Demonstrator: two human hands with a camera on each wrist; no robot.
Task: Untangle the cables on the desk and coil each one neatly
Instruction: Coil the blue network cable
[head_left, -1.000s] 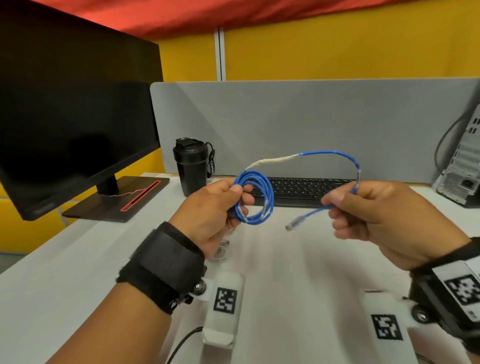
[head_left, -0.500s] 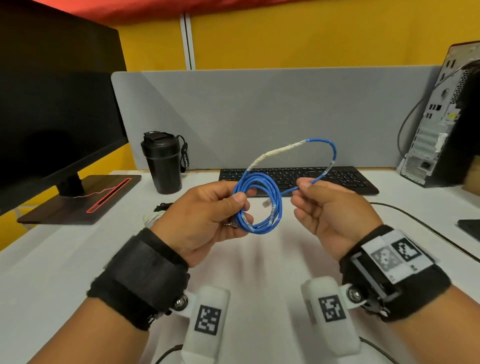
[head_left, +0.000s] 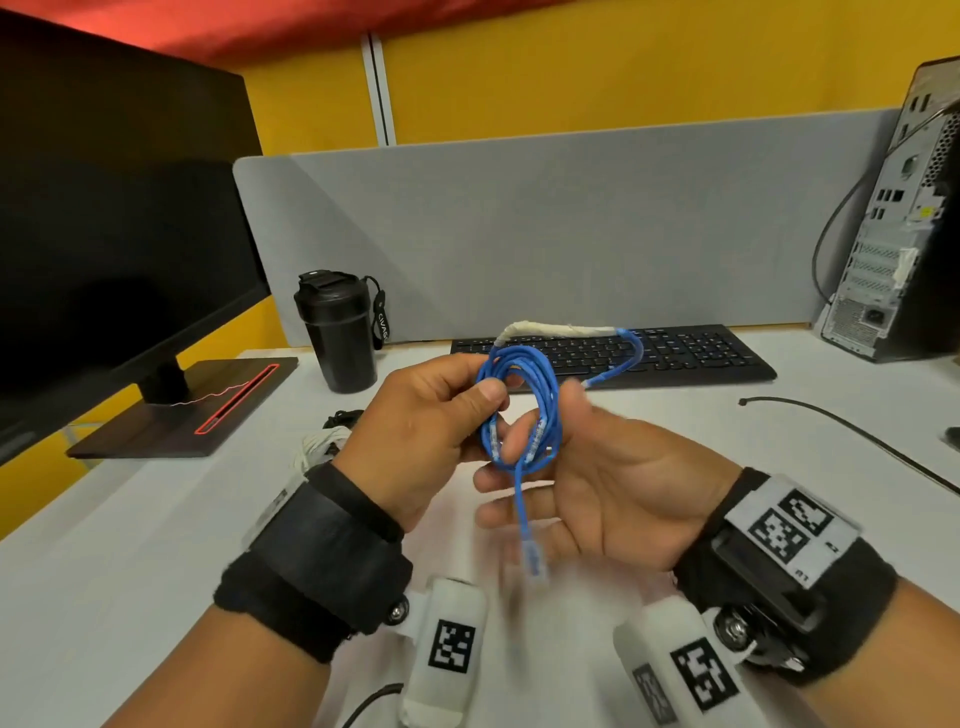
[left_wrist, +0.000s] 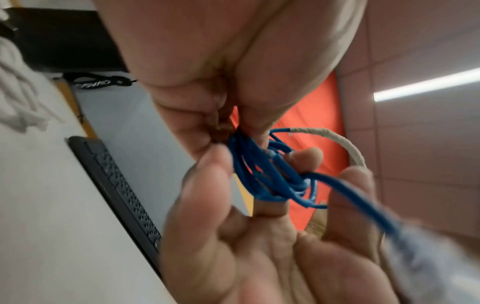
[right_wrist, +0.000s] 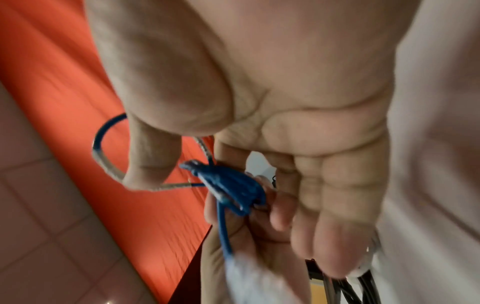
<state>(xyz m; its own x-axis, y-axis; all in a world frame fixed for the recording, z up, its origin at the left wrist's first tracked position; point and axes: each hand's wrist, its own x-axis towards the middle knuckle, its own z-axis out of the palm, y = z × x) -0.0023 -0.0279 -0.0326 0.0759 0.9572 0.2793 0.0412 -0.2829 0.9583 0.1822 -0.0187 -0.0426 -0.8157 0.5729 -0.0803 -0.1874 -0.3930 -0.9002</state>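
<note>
Closer now, hands (head_left: 519, 457) hold blue cable (head_left: 524, 410) above white desk (head_left: 130, 545).

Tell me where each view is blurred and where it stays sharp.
Head view: the right hand and the plug of the blue cable are smeared by motion, while the keyboard is sharp. Left wrist view: the cable's near end is blurred. Right wrist view: soft all over.

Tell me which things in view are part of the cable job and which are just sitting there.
Part of the job:
- blue cable, coiled, pinched by the left hand
- right hand, open beside the coil
- white cable bundle on the desk
- black cable on the desk

Just lying about:
- monitor
- black tumbler
- keyboard
- computer tower
</note>
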